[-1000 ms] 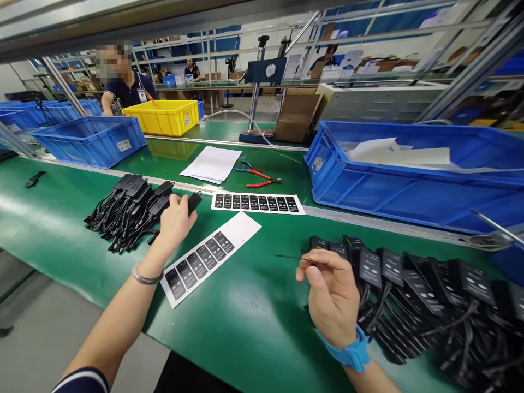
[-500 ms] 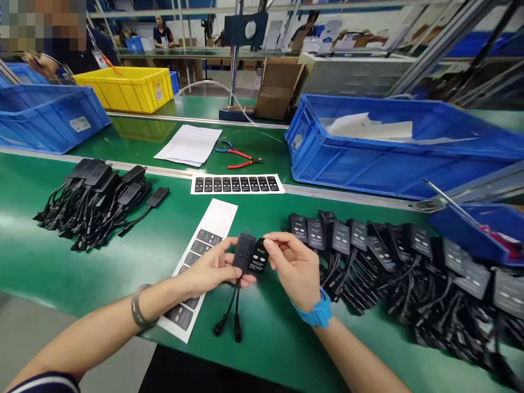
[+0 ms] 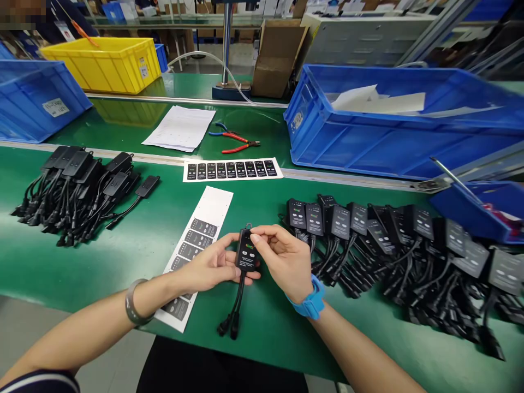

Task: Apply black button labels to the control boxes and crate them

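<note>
My left hand [image 3: 219,263] grips a small black controller box [image 3: 240,252] by its sides, thumb in front and fingers behind. Two short black cables with connectors [image 3: 234,322] hang from the box's lower end. A black printed label [image 3: 249,254] with two pale buttons and a green logo lies over the box's face. At the label's upper right corner, my right hand [image 3: 282,259] pinches its edge between thumb and forefinger. Whether the label is fully stuck down I cannot tell. Beneath my left forearm lies a white label sheet [image 3: 215,204], partly covered, with several labels on it.
Unlabelled boxes [image 3: 77,164] with cables are heaped at left; labelled ones [image 3: 339,221] lie at right. Further back are another label strip [image 3: 233,170], papers [image 3: 180,128], red-handled cutters [image 3: 237,147], a large blue bin [image 3: 393,142] and a yellow bin [image 3: 102,65].
The label in my right hand has moved left from beside the box onto its face, covering the bare surface. My left hand still holds the box. The camera view has tilted downward.
</note>
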The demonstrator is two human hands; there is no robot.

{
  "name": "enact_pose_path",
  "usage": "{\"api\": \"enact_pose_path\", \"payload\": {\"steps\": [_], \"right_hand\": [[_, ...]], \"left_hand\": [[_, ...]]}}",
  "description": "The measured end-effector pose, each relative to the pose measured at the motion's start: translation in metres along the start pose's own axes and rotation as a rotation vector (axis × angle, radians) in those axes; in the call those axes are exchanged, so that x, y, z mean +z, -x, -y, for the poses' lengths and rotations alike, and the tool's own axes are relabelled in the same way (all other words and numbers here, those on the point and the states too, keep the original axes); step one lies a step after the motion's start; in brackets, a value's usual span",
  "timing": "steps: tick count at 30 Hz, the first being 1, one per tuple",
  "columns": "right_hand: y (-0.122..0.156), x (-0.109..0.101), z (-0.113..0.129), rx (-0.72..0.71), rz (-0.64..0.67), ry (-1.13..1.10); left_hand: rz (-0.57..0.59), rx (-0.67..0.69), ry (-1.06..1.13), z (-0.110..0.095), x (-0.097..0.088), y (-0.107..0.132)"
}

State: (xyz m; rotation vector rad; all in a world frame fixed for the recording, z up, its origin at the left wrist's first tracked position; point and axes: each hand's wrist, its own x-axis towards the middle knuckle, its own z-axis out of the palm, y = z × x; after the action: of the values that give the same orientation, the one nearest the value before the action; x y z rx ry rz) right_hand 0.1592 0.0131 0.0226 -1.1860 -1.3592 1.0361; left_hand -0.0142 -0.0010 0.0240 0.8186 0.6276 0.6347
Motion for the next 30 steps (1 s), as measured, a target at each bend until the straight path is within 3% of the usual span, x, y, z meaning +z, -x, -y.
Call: {"api": "enact_pose_path", "payload": {"steps": [23, 30], "right_hand": [[0.0015, 0.0021, -0.0011, 0.005, -0.055, 0.066], [-0.0026, -0.0029, -0.0059, 0.029, 0.044, 0.166]], "left_hand": [[-0.022, 0.062, -0.137, 0.0065, 0.0024, -0.0004], [-0.041, 0.048, -0.06, 0.0025, -0.0007, -0.0011]]}}
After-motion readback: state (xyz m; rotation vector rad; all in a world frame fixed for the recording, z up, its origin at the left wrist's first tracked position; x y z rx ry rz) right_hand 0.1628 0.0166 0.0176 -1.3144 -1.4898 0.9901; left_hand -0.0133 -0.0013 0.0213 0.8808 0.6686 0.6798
